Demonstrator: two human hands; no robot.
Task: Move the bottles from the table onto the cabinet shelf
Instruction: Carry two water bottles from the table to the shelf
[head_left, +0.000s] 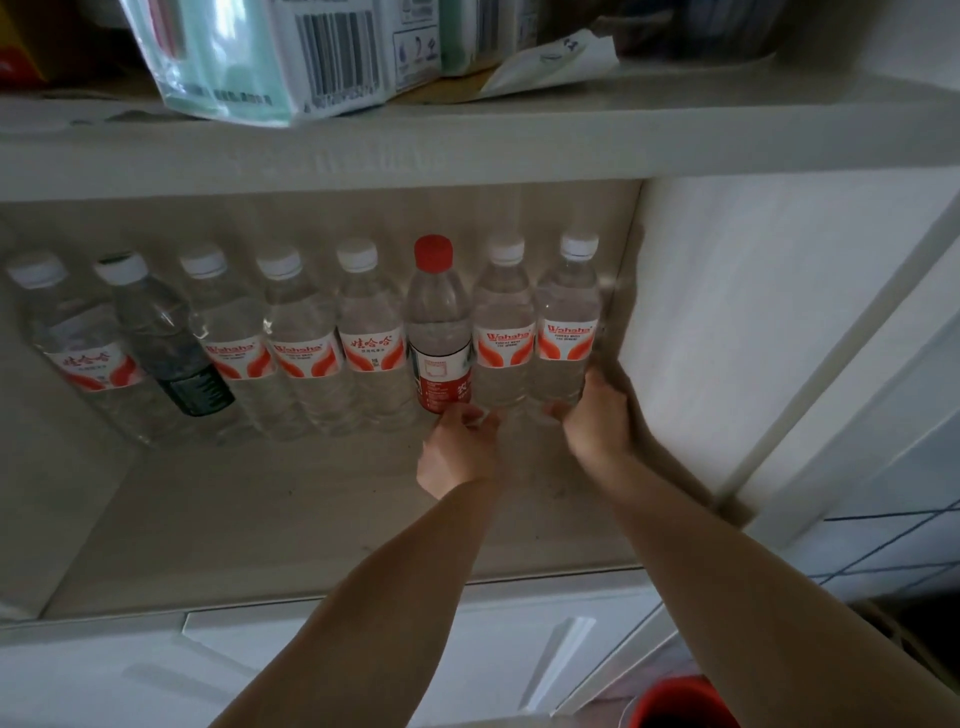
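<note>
Nearest the person, a red bucket (680, 701) sits low at the right, below the white cabinet front. Both forearms reach up and over that front edge into the open shelf (311, 509).

The left hand (457, 447) is at the foot of the 7th bottle (503, 332) in the row, fingers curled loosely toward its base, close beside the red-capped bottle (439, 322); whether it truly grips is hard to tell. The right hand (597, 415) wraps around the bottom of the last bottle (566, 322), which stands nearly against the cabinet's right wall (727, 322).

Behind the hands, 8 bottles stand upright in 1 line along the back of the shelf, nearly shoulder to shoulder. 6 carry red and white labels, 1 has a dark label (166, 338) and leans a little in this wide view. The tabletop is out of sight.

This looks like the settling of the final 2 bottles. To do it well, I would keep the grip low, slide each base flat back until it lines up with its neighbours, and let go gently, fingers drawing straight back so the red-capped bottle is not nudged. The tight corner by the wall leaves the right hand little room.

Above, a higher shelf (467, 150) holds packets (249, 57) overhanging its edge.
</note>
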